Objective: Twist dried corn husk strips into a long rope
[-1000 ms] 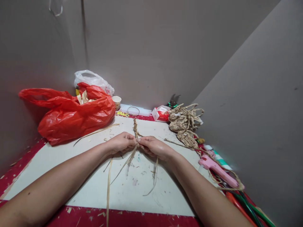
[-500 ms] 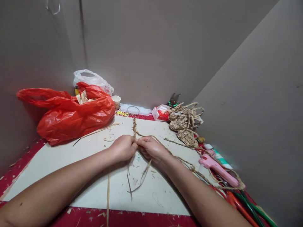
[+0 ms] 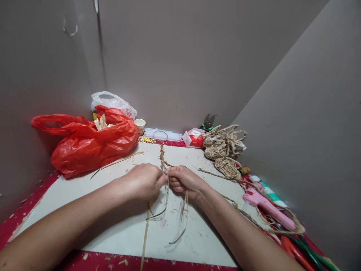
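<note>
My left hand [image 3: 143, 181] and my right hand [image 3: 184, 181] meet over the white board [image 3: 84, 195], both pinching the near end of a thin braided straw cord [image 3: 162, 155]. The braid runs away from me toward the wall. Loose straw strands [image 3: 182, 214] hang down from my fingers onto the board. One long strand [image 3: 144, 241] trails toward the near edge.
A red plastic bag [image 3: 90, 143] with straw strips lies at the left, a white bag [image 3: 113, 101] behind it. A paper cup [image 3: 139, 125], a wire ring [image 3: 160, 135] and a red-white box [image 3: 193, 137] stand at the back. Woven straw pieces [image 3: 224, 148] and a pink glue gun [image 3: 267, 205] lie right.
My hands stay together on the braid while the loose strands shift beneath them; the strand that lay across my right wrist now hangs down. The view has tilted slightly.
</note>
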The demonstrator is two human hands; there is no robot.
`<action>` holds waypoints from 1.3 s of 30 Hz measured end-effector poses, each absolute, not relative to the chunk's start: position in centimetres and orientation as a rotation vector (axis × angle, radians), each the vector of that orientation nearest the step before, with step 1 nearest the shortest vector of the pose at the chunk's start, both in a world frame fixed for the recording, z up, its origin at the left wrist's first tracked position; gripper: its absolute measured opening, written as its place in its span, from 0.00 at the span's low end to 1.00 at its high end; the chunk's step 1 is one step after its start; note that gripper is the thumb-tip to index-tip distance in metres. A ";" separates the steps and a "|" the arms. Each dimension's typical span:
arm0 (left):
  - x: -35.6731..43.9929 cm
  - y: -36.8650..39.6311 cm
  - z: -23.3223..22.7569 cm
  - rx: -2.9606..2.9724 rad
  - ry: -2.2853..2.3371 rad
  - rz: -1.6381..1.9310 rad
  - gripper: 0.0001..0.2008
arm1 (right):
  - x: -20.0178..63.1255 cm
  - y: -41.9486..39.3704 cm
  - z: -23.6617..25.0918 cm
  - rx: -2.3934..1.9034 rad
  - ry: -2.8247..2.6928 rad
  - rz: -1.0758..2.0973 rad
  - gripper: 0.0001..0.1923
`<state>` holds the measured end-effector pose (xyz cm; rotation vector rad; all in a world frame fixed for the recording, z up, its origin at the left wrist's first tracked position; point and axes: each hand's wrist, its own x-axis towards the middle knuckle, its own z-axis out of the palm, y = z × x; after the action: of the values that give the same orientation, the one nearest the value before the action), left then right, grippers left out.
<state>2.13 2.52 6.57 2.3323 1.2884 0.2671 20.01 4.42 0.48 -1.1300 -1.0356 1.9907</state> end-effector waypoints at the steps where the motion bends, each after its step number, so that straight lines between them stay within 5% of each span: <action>1: 1.4 2.8 6.9 2.334 1.349 0.248 0.18 | 20.1 4.5 0.5 -1.118 -1.036 2.003 0.12; 13: 0.3 0.7 2.2 2.298 1.431 0.062 0.17 | 20.4 4.8 0.2 -1.026 -1.007 2.048 0.11; 18: 0.0 0.1 2.2 2.322 1.386 0.065 0.07 | 20.3 4.8 0.5 -1.003 -0.970 2.050 0.11; 25: -2.5 -0.2 2.9 2.313 1.395 0.006 0.07 | 20.3 4.8 0.6 -1.000 -0.954 2.032 0.12; 39: -1.2 2.8 5.6 2.300 1.106 0.655 0.05 | 19.9 4.6 0.2 -1.037 -1.127 1.976 0.13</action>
<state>-1.22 2.82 5.60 2.2998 1.1062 0.6548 19.89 4.62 0.16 -1.0365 -1.1266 1.9759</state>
